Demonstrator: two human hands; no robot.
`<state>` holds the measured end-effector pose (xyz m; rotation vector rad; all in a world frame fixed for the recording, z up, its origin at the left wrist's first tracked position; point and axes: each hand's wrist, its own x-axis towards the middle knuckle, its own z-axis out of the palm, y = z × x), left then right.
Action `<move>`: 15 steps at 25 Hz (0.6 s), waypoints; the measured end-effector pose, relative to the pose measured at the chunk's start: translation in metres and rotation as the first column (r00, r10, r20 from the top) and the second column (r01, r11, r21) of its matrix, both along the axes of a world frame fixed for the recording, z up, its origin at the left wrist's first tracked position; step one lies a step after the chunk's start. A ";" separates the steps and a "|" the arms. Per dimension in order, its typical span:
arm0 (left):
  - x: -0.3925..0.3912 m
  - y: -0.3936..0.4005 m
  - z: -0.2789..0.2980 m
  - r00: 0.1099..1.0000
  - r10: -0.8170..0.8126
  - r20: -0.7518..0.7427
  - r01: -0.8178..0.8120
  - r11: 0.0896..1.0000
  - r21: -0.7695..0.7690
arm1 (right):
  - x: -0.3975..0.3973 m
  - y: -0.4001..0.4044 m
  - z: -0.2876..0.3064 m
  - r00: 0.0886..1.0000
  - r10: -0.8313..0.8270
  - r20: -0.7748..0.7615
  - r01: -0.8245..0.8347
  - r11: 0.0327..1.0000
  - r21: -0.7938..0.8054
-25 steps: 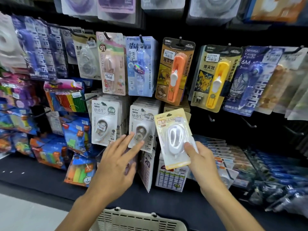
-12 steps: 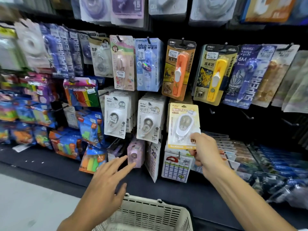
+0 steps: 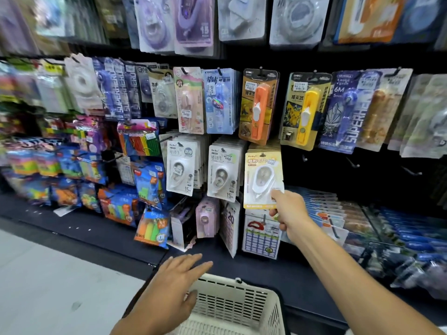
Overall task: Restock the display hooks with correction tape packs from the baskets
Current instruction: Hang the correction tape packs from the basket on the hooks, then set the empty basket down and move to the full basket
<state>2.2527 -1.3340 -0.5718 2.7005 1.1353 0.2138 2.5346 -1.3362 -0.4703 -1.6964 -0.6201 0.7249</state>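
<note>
since earlier: your left hand (image 3: 173, 284) dropped, open, over basket (image 3: 232, 308); right hand (image 3: 289, 211) pinches yellow pack (image 3: 262, 180) at its hook. risk: hole misses, pack falls.

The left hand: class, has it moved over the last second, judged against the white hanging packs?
Yes. The left hand has dropped away from the white packs it was reaching toward and now hovers over the basket's rim, fingers spread.
</note>
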 end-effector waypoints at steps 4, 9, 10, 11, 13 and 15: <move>0.033 0.020 -0.005 0.991 -0.102 -0.090 0.102 0.995 -0.005 | 0.003 0.015 -0.009 0.998 -0.001 0.066 0.000 1.000 0.022; 0.073 0.052 -0.021 0.963 -0.219 -0.160 0.223 0.975 0.004 | 0.009 0.027 -0.023 0.980 0.000 -0.197 0.013 0.998 0.066; 0.078 0.054 -0.025 0.958 -0.233 -0.169 0.236 0.972 0.000 | 0.008 0.028 -0.030 0.970 -0.013 -0.241 0.028 0.998 0.060; 0.082 0.054 -0.030 0.955 -0.241 -0.171 0.244 0.970 -0.004 | 0.007 0.028 -0.037 0.966 -0.039 -0.257 0.050 0.998 0.038; 0.090 0.044 -0.044 0.957 -0.249 -0.149 0.246 0.969 -0.035 | 0.004 0.027 -0.054 0.962 -0.077 -0.260 0.072 0.997 -0.031; 0.095 0.020 -0.067 0.948 -0.292 -0.131 0.284 0.956 -0.077 | -0.004 0.025 -0.073 0.960 -0.078 -0.270 0.048 0.992 -0.113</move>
